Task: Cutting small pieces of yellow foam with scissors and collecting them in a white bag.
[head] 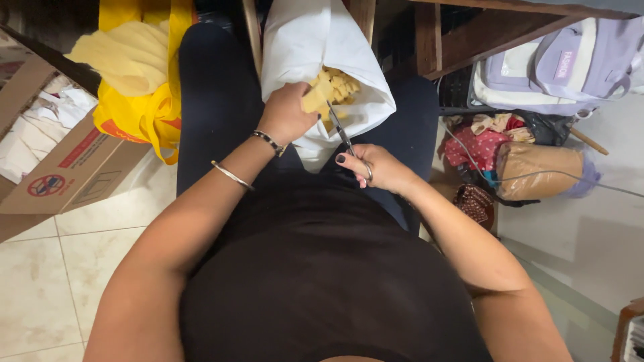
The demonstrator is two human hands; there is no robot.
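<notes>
the left hand [287, 114] is closed round a pale yellow strip [314, 99] at the mouth of a white bag [315, 40] on the lap. the right hand [376, 167] grips scissors [342, 131], blades at the strip. yellow pieces [342, 84] fill the bag. a yellow bag [144, 114] and a cardboard box [74, 174] with a red round sign sit on the floor's left side.

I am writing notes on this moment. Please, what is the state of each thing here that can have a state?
Left hand: closed on a yellow strip.
Right hand: grip in the scissors' handles.
Scissors: blades at the strip, barely open.
White bag: open, yellow cut pieces inside.
Yellow bag: open, pale sheets sticking out.
Cardboard box: open.
Lilac backpack: lying down.
</notes>
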